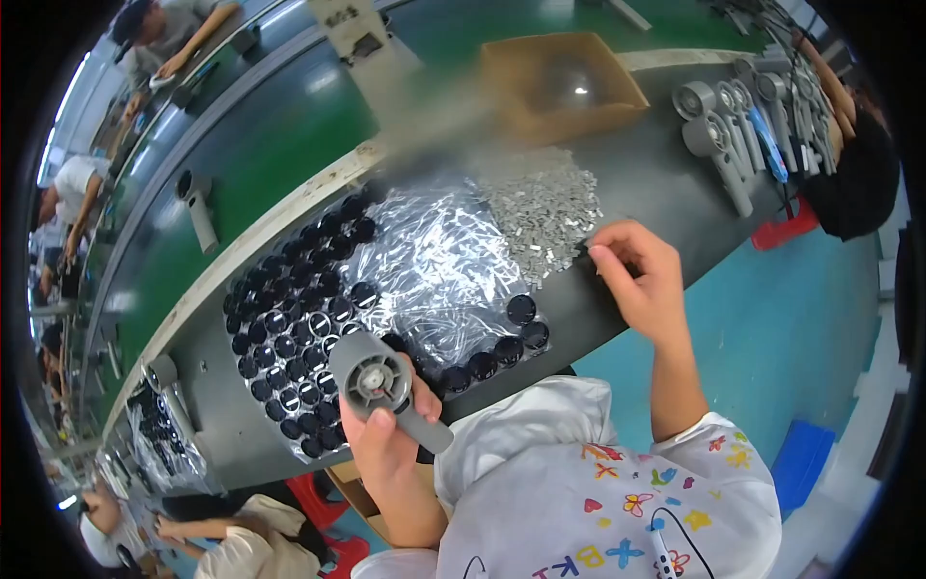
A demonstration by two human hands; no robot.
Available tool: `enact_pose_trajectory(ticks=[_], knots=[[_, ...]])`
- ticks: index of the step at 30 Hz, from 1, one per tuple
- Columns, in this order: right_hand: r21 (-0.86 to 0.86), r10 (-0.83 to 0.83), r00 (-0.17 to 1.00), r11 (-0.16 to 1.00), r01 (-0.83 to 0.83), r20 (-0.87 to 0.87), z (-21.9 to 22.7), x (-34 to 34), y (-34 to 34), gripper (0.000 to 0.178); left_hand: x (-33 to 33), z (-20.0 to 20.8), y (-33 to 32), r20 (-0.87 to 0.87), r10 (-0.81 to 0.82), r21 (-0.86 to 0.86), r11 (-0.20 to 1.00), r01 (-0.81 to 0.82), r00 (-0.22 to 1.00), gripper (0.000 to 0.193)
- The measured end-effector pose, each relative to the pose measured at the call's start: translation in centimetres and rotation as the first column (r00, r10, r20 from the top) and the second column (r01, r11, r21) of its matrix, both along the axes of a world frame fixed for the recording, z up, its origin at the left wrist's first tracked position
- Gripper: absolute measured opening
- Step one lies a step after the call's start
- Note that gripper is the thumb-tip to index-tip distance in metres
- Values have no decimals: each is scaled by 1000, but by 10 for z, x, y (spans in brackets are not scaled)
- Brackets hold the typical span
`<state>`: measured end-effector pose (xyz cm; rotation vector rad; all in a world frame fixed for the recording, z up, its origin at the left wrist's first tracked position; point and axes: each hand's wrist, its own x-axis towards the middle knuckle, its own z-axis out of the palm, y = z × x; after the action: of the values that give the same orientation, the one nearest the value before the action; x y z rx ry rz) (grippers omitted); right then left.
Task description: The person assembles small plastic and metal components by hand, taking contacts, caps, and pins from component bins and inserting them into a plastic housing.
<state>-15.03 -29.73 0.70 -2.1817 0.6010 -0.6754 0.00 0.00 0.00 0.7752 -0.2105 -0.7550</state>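
One head view: the left fisheye is looking down from the wearer's head, facing forward over the table (661, 183). The frame is sitting upright, unmirrored. The wearer's white shirt (608, 511) is filling the lower middle, close up. The left hand (376, 439) and right hand (641, 275) are showing near, low-centre and right of centre. The wide lens is bowing the table and green belt (280, 130) into arcs, while co-workers (77, 188) are appearing small and far along the left rim.
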Motion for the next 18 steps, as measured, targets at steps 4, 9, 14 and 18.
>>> enact_pose_trajectory(ticks=[4, 9, 14, 18], knots=[[527, 1, 965, 838, -143, 261, 4, 16, 6, 12, 0, 7, -7, 1, 50, 61, 997, -50, 999, 65], [493, 165, 914, 799, -345, 372, 26, 52, 29, 11, 2, 12, -12, -109, 87, 51, 995, -82, 990, 59], [44, 502, 820, 846, -532, 274, 48, 86, 62, 28, 0, 6, -5, -12, 49, 131, 990, -47, 999, 59], [14, 579, 757, 792, -611, 301, 52, 103, 84, 27, -4, 15, -4, 31, 40, 215, 976, -45, 999, 61]])
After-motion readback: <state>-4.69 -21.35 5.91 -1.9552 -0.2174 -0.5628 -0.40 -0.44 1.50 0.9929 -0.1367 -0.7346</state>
